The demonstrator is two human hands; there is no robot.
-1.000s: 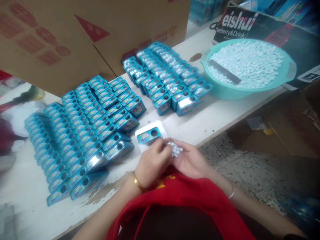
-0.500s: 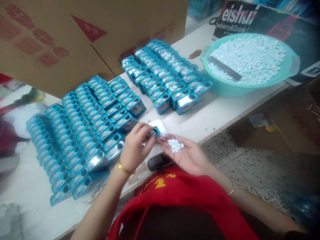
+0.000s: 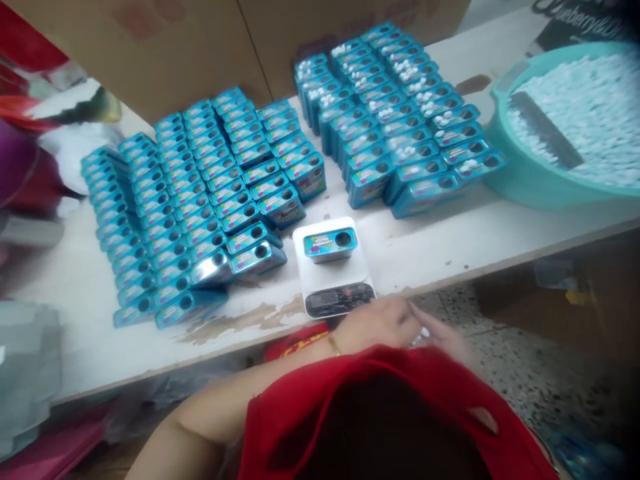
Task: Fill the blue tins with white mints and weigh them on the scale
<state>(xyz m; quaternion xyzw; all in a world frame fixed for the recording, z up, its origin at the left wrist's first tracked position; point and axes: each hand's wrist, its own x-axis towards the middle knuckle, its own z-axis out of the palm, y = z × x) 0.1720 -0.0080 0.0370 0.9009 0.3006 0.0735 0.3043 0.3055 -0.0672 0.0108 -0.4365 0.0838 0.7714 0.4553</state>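
A blue tin (image 3: 329, 244) with a dark round hole lies on a white scale (image 3: 310, 277) near the table's front edge. My left hand (image 3: 380, 323) reaches across my body, just below the scale's display, its fingers over my right palm. Beneath it, my right hand (image 3: 450, 337) is blurred and partly hidden, holding a few white pellets (image 3: 423, 333). Rows of blue tins (image 3: 200, 193) stand at the left. In another group of tins (image 3: 385, 113) at the back, many have white pellets on top.
A turquoise basin (image 3: 520, 180) of white pellets, with a dark flat strip (image 3: 547, 130) on them, sits at the right. Behind the tins stands a large cardboard box (image 3: 200, 60). White and red items lie at the far left.
The view has shifted. My left hand has left the tin, which now lies on the scale, and has moved over to my right palm. Both hands are closer to my body.
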